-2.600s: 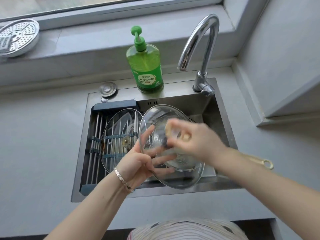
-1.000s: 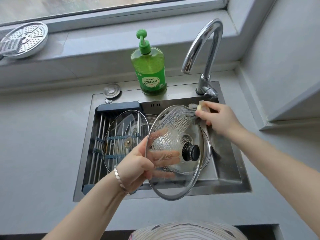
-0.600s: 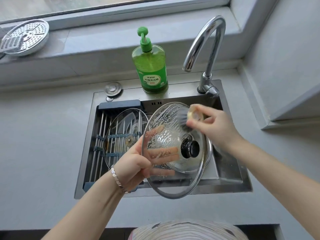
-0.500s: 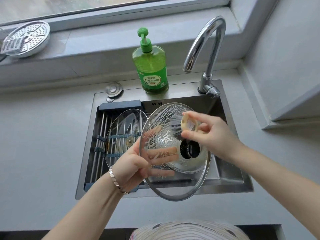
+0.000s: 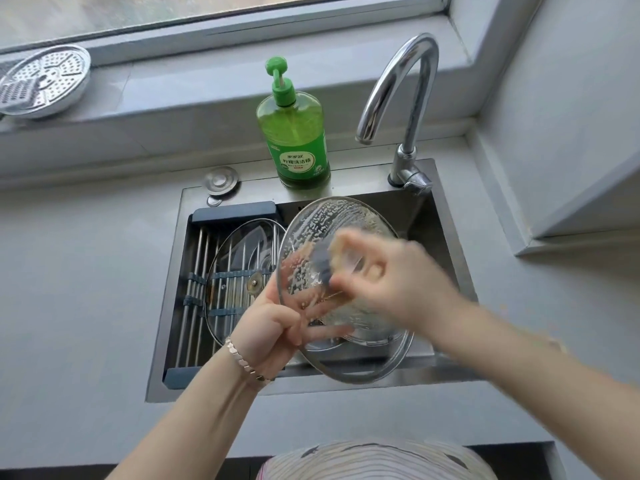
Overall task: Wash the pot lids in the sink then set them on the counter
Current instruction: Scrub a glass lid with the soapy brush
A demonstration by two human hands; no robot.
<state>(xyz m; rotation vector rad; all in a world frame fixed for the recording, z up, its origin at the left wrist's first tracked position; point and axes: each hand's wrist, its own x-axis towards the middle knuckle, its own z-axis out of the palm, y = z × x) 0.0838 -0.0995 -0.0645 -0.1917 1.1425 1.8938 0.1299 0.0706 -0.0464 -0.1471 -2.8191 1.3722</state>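
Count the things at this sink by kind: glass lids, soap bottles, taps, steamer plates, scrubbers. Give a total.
Glass pot lids: 2, the held lid and the lid on the rack; a possible third beneath is unclear.
Green soap bottle: 1
Tap: 1
Perforated steamer plate: 1
Scrubber: 1
Total: 6

Over the sink, left hand grips a sudsy lid; blurred right hand holds a sponge; soap bottle at twelve o'clock.
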